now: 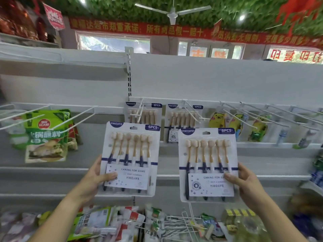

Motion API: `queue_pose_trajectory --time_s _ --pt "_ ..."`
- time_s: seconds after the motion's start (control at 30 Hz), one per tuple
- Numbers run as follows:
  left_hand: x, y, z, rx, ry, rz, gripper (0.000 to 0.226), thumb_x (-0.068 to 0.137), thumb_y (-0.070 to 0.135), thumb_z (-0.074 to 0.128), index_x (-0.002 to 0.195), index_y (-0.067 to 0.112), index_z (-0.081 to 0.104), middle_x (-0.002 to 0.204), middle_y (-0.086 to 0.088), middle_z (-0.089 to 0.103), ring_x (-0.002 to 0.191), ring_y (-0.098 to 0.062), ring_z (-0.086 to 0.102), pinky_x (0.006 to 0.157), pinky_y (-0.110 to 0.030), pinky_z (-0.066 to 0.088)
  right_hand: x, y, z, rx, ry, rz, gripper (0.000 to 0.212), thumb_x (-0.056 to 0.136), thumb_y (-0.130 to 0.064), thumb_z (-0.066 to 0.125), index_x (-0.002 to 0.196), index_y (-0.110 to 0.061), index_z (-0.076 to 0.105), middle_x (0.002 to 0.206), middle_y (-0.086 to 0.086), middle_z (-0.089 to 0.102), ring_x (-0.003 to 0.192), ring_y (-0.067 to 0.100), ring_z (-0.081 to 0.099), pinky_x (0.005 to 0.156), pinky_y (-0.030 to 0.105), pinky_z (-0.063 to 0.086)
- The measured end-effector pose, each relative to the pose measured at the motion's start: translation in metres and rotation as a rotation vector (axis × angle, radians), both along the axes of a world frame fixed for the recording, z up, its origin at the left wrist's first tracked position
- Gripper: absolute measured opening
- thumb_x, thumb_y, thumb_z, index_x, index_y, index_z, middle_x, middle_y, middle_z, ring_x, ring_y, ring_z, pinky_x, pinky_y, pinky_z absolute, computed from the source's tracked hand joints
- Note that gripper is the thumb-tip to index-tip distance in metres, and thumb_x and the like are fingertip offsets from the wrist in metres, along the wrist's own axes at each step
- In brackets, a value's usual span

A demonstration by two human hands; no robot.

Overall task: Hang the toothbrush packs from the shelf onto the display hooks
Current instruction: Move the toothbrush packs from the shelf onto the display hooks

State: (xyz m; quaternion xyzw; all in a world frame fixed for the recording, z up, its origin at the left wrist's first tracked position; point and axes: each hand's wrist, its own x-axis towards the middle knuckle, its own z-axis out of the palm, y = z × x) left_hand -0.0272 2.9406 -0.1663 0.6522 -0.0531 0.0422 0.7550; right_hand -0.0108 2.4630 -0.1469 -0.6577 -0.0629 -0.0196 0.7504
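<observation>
I hold two white six-piece toothbrush packs upright in front of the display. My left hand (95, 177) grips the lower left edge of the left pack (130, 154), thumb on its front label. My right hand (244, 180) grips the lower right edge of the right pack (208, 159) the same way. Both packs show a hang slot at the top and sit below the white display hooks (192, 112). Two identical packs hang behind on those hooks: one (145, 114) above the left pack, one (181, 117) between the held packs.
Long white hooks (253, 116) to the right carry yellow cartoon-bear packs (217, 119). Green sauce pouches (45, 135) hang at the left on wire hooks. Mixed packets and loose white hooks (176, 224) lie on the shelf below. A ceiling fan is overhead.
</observation>
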Motion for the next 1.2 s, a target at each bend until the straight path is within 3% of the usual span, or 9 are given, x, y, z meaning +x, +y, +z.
queue_pose_trajectory --time_s 0.13,0.23,0.27,0.33,0.4,0.63,0.8,1.0,1.2 --pt "0.001 -0.01 0.007 0.013 -0.013 -0.02 0.112 0.04 0.031 0.103 0.139 0.026 0.052 0.129 -0.009 0.07 0.118 -0.03 0.068 0.091 -0.038 0.06 -0.003 -0.01 0.005 0.037 0.027 0.032 0.084 0.051 -0.018 0.094 0.127 -0.01 0.059 0.117 0.022 0.072 0.101 0.037 0.073 0.076 0.04 0.063" --pt "0.001 -0.013 0.006 0.04 -0.031 -0.053 0.103 0.051 0.019 0.095 0.143 0.025 0.048 0.131 -0.011 0.069 0.12 -0.033 0.066 0.096 -0.044 0.057 -0.002 -0.009 0.009 0.014 0.006 0.041 0.106 0.035 -0.035 0.104 0.127 -0.011 0.059 0.115 0.018 0.074 0.101 0.036 0.073 0.074 0.041 0.063" --pt "0.0 -0.014 0.006 0.045 -0.029 -0.057 0.102 0.052 0.018 0.093 0.143 0.025 0.048 0.131 -0.011 0.069 0.12 -0.033 0.066 0.097 -0.045 0.057 -0.001 -0.008 0.011 0.009 0.0 0.042 0.103 0.038 -0.035 0.104 0.128 -0.011 0.059 0.115 0.017 0.074 0.101 0.035 0.073 0.074 0.04 0.063" --pt "-0.001 -0.018 0.008 0.048 -0.026 -0.046 0.099 0.052 0.017 0.091 0.141 0.025 0.05 0.13 -0.011 0.07 0.119 -0.032 0.067 0.095 -0.041 0.058 0.001 -0.008 0.014 0.02 -0.001 0.063 0.075 0.063 -0.016 0.091 0.13 -0.01 0.057 0.117 0.017 0.073 0.102 0.034 0.073 0.075 0.039 0.063" --pt "-0.004 -0.02 0.009 0.056 -0.025 -0.039 0.097 0.053 0.017 0.091 0.14 0.025 0.05 0.13 -0.011 0.07 0.119 -0.032 0.067 0.095 -0.043 0.058 0.001 -0.007 0.015 0.029 -0.004 0.073 0.06 0.075 -0.002 0.073 0.132 -0.01 0.057 0.117 0.018 0.073 0.102 0.033 0.073 0.075 0.039 0.063" --pt "-0.016 -0.012 0.002 0.057 0.0 0.016 0.099 0.048 0.019 0.095 0.138 0.027 0.053 0.129 -0.013 0.069 0.118 -0.035 0.067 0.105 -0.06 0.045 -0.005 -0.013 0.014 0.014 -0.006 0.096 0.057 0.076 0.004 0.07 0.129 -0.012 0.058 0.115 0.018 0.073 0.102 0.037 0.072 0.075 0.041 0.063" --pt "-0.022 -0.008 0.006 0.002 -0.035 0.046 0.117 0.033 0.031 0.105 0.138 0.028 0.054 0.126 -0.012 0.071 0.115 -0.034 0.068 0.102 -0.057 0.048 -0.003 -0.01 0.019 0.008 -0.001 0.108 0.059 0.076 0.003 0.071 0.132 -0.011 0.056 0.115 0.018 0.073 0.101 0.038 0.072 0.073 0.043 0.063" --pt "-0.009 -0.016 0.019 -0.01 -0.099 0.021 0.081 0.072 0.002 0.088 0.141 0.024 0.051 0.13 -0.012 0.07 0.121 -0.034 0.065 0.086 -0.035 0.061 0.003 -0.003 0.027 0.055 -0.032 0.09 0.057 0.075 0.001 0.068 0.129 -0.013 0.058 0.113 0.018 0.074 0.099 0.034 0.074 0.072 0.039 0.063" --pt "0.0 -0.027 0.021 0.006 -0.067 0.019 0.098 0.056 0.025 0.091 0.144 0.025 0.049 0.132 -0.007 0.069 0.122 -0.027 0.065 0.087 -0.029 0.06 0.002 0.0 0.029 0.061 -0.022 0.086 0.058 0.075 0.0 0.069 0.13 -0.014 0.058 0.114 0.017 0.074 0.1 0.033 0.074 0.071 0.038 0.063"
